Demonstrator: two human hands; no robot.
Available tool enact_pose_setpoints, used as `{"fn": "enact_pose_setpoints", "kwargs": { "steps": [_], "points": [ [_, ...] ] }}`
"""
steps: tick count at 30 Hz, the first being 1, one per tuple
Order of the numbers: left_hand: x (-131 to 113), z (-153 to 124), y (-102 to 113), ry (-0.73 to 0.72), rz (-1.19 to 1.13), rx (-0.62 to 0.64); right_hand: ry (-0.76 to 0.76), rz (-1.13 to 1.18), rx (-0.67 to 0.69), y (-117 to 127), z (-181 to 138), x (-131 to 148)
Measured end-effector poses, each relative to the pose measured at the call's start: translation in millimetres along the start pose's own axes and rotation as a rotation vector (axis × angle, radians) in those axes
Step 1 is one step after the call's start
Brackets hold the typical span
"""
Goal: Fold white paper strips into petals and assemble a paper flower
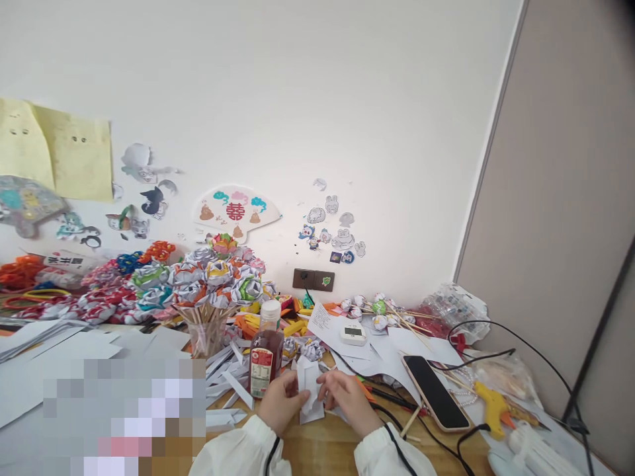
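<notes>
A folded piece of white paper (308,383) stands upright between my two hands, just above the wooden table. My left hand (282,402) grips its left side, thumb across the front. At the right edge, my right hand (350,398) has its fingers bent and pinched against the paper; the fingertips are partly hidden. Right behind my left hand stands a bottle with a white cap and a red label (261,370). Narrow folded white paper strips (238,387) lie scattered to the left of the bottle.
Paper flowers (218,272) are heaped by the wall behind a cup of wooden sticks (206,337). On the right lie a phone (436,393), a yellow glue gun (491,406) and black cables. A white timer (353,332) sits on paper sheets. The lower left is pixelated.
</notes>
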State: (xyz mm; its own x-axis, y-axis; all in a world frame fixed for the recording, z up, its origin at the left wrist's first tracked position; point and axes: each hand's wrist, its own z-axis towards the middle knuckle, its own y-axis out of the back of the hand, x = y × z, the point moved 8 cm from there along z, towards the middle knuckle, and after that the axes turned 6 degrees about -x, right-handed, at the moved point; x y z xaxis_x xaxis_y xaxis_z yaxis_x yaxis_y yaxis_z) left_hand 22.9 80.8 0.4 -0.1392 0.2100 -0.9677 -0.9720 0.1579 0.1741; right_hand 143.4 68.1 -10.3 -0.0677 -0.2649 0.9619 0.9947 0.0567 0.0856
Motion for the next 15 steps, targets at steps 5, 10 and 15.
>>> {"fn": "enact_pose_setpoints", "kwargs": {
  "steps": [5, 10, 15],
  "points": [
    [8, -2, -4, 0.102, -0.152, 0.014, -0.001, -0.002, 0.132, -16, -7, -1],
    [3, -6, -9, 0.134, -0.209, 0.092, -0.036, 0.031, 0.064, -10, -3, -1],
    [3, -3, 0, 0.163, -0.256, 0.025, -0.066, 0.077, 0.001, -1, 1, -2]
  ]
}}
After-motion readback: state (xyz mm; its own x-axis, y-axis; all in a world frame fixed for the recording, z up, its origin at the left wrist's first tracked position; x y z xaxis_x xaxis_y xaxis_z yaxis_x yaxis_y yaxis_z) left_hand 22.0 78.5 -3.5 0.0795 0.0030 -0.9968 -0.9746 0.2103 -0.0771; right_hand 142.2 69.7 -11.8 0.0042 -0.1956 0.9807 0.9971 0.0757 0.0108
